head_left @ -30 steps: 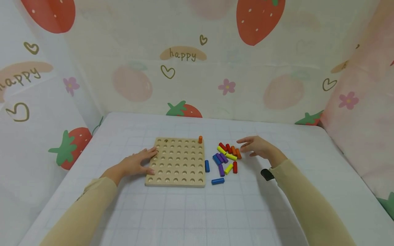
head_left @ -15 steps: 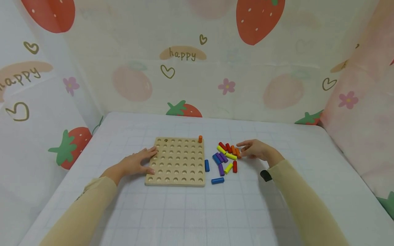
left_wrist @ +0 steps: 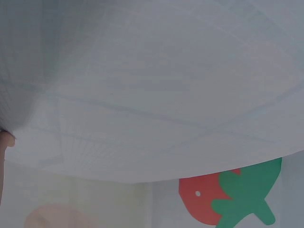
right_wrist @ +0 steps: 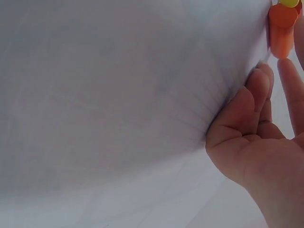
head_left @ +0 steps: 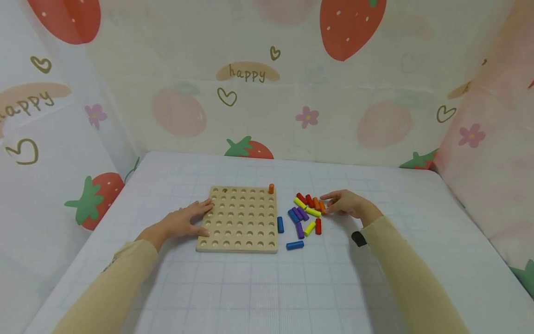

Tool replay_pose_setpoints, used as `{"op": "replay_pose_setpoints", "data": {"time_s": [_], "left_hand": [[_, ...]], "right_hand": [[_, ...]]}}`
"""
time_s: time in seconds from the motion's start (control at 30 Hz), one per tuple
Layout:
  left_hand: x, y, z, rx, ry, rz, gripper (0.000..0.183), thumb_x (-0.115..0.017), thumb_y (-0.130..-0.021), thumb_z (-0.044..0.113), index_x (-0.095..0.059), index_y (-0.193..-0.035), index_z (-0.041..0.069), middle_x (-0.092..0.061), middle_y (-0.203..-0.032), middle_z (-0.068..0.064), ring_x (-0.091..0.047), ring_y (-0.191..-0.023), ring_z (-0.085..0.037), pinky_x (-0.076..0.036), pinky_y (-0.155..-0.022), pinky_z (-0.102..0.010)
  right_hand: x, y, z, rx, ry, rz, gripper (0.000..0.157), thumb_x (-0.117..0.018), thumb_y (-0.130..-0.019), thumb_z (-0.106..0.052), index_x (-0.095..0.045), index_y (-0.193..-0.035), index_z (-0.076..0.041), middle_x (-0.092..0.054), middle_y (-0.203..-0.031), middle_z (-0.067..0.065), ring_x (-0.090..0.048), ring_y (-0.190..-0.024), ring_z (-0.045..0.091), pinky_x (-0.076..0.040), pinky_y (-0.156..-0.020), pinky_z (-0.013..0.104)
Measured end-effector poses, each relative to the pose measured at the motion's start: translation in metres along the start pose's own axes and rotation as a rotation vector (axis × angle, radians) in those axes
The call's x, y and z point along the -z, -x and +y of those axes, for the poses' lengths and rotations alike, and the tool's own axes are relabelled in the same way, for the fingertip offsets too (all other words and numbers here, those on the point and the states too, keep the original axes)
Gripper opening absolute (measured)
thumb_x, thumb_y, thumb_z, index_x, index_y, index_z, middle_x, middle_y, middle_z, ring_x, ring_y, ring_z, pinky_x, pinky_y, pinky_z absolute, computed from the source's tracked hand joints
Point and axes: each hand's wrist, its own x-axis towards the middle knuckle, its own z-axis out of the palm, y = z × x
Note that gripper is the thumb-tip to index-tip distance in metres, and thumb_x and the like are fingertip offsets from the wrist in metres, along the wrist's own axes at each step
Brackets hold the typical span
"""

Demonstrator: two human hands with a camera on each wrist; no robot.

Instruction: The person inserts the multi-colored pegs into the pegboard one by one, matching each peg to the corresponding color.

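Note:
My left hand (head_left: pixel 177 222) rests at the left edge of a square wooden peg board (head_left: pixel 238 249), fingers spread and its tips on the rim. Rows of round holes cover the board, and one orange peg (head_left: pixel 271 189) stands upright in the far right corner. To the right, my right hand (head_left: pixel 350 204) has thumb and index finger at the two ends of a lying orange peg (right_wrist: pixel 282 38), pinching it. Its other fingers curl against the tabletop in the right wrist view. Only a thumb or fingertip (left_wrist: pixel 6 139) of the left hand shows in the left wrist view.
Loose red, yellow, purple and blue pegs lie by the board, among them a yellow peg (head_left: pixel 313 212), a red peg (head_left: pixel 318 226) and a purple peg (head_left: pixel 300 230). One blue peg (head_left: pixel 280 225) lies close along the board's right side; another blue peg (head_left: pixel 295 245) lies nearer me.
My right hand has come down and slightly left, its thumb and index finger closing in on the orange peg; it has held nearly still since. The left hand and board stay put.

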Motion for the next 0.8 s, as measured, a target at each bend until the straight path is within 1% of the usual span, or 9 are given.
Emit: {"op": "replay_pose_setpoints", "data": {"time_s": [0.13, 0.33, 0.47, 0.67, 0.8], "left_hand": [[-0.0005, 0.0002, 0.0008, 0.004, 0.008, 0.001, 0.094, -0.07, -0.083, 0.052, -0.028, -0.153, 0.004, -0.014, -0.161, -0.014, -0.008, -0.145, -0.043, -0.007, -0.11, -0.068], [-0.0017, -0.0002, -0.0005, -0.001, 0.009, 0.008, 0.094, -0.071, -0.082, 0.051, -0.029, -0.152, 0.004, -0.014, -0.161, -0.014, -0.008, -0.145, -0.042, -0.006, -0.11, -0.068], [-0.0028, 0.0003, -0.0017, -0.003, 0.009, 0.006, 0.094, -0.07, -0.082, 0.052, -0.029, -0.152, 0.004, -0.014, -0.161, -0.014, -0.008, -0.145, -0.042, -0.006, -0.11, -0.068], [-0.0018, 0.0004, -0.0008, -0.013, 0.008, 0.016, 0.094, -0.071, -0.082, 0.051, -0.029, -0.152, 0.004, -0.015, -0.16, -0.014, -0.009, -0.145, -0.043, -0.006, -0.109, -0.069], [-0.0015, -0.0001, -0.0008, -0.012, 0.015, 0.012, 0.094, -0.07, -0.082, 0.051, -0.029, -0.152, 0.004, -0.014, -0.161, -0.014, -0.008, -0.145, -0.043, -0.005, -0.11, -0.068]], "right_hand": [[-0.0007, 0.0006, -0.0006, 0.0, 0.008, 0.008, 0.054, -0.074, -0.087, -0.007, -0.055, -0.137, -0.004, -0.052, -0.096, 0.009, -0.046, -0.085, 0.02, -0.038, -0.068, 0.024], [0.0003, 0.0027, -0.001, 0.031, 0.037, -0.005, 0.052, -0.079, -0.082, -0.011, -0.062, -0.131, -0.006, -0.051, -0.09, 0.008, -0.046, -0.079, 0.02, -0.036, -0.067, 0.024], [-0.0025, 0.004, -0.0015, 0.027, 0.056, 0.01, 0.051, -0.078, -0.083, -0.01, -0.061, -0.131, -0.004, -0.051, -0.092, 0.008, -0.046, -0.083, 0.02, -0.037, -0.07, 0.025], [-0.0064, 0.0025, -0.0035, 0.007, 0.083, 0.036, 0.045, -0.071, -0.088, -0.006, -0.056, -0.13, -0.002, -0.05, -0.102, 0.01, -0.047, -0.093, 0.023, -0.041, -0.076, 0.028], [-0.0077, 0.0012, -0.005, -0.01, 0.06, 0.051, 0.041, -0.07, -0.088, -0.003, -0.055, -0.126, -0.002, -0.051, -0.103, 0.01, -0.046, -0.094, 0.023, -0.041, -0.076, 0.027]]}}
